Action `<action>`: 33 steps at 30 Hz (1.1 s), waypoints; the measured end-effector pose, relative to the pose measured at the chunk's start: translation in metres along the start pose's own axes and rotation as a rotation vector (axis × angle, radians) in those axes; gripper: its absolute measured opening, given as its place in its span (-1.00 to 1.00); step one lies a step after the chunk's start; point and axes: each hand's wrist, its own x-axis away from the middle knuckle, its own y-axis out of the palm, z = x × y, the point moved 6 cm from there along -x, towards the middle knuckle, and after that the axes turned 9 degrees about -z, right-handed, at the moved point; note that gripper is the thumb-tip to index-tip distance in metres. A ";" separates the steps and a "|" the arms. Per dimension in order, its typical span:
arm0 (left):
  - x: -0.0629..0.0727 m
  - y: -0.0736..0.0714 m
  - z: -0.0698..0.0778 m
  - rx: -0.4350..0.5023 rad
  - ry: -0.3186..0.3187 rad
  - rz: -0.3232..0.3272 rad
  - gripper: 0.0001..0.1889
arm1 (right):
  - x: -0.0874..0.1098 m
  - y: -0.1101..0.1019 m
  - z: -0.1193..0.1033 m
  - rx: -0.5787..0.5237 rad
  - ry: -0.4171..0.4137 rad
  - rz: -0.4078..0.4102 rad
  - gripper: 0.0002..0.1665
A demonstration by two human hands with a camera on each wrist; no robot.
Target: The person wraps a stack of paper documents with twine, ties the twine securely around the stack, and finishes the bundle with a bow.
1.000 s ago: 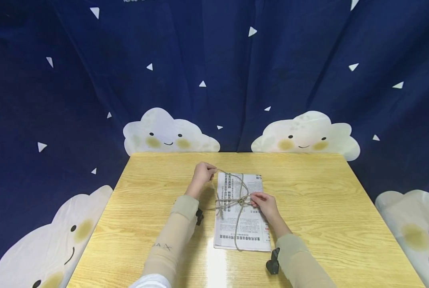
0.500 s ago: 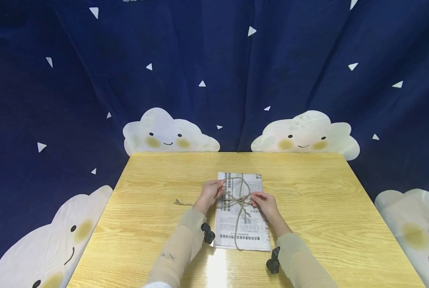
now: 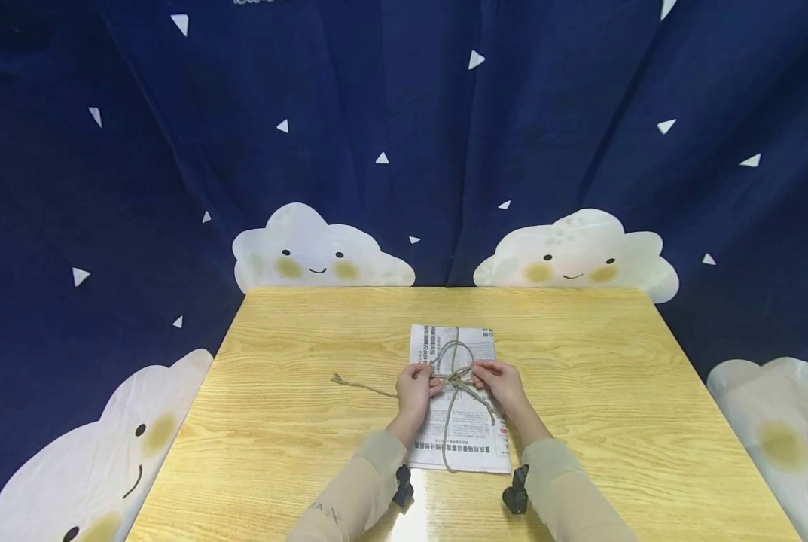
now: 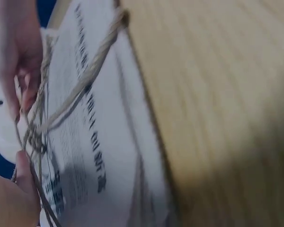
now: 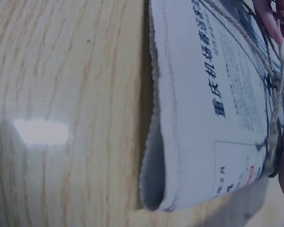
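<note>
A folded newspaper bundle [image 3: 468, 444] lies on the table with brown twine [image 3: 449, 421] running lengthwise and crosswise over it. The strands meet in a knot [image 3: 454, 378] at the middle of the bundle. Left of that knot my left hand [image 3: 413, 391] pinches twine close to it. From the other side my right hand [image 3: 501, 384] pinches a twine loop between thumb and fingers. A curved loop stands above the knot, and one loose end lies over the paper below right. Both sets of fingertips show close to the knot in the left wrist view, where twine [image 4: 92, 71] crosses the newsprint.
A long twine end [image 3: 359, 385] stretches left across the wooden table [image 3: 295, 339]. Behind the table hangs a dark blue curtain [image 3: 437, 98] with white clouds. A black wrist camera mount [image 3: 515, 493] sits at my right cuff, another [image 3: 404, 485] at my left.
My left hand has come down and right from beyond the bundle's upper left corner to beside the knot. A loose twine end has swung to the lower right. My right hand stays in place.
</note>
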 end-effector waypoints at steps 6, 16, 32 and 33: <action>0.012 0.007 0.004 -0.164 0.041 0.028 -0.79 | 0.000 0.001 -0.004 0.013 -0.003 0.000 -0.67; 0.018 0.011 0.000 -0.285 -0.026 -0.018 -0.82 | 0.000 -0.001 -0.006 0.033 -0.015 0.005 -0.64; 0.015 0.024 -0.023 -0.213 -0.049 -0.163 -0.84 | 0.002 0.002 -0.012 0.043 -0.038 -0.009 -0.66; 0.013 0.023 -0.019 -0.264 -0.030 -0.161 -0.83 | 0.002 0.002 -0.012 0.043 -0.033 -0.009 -0.65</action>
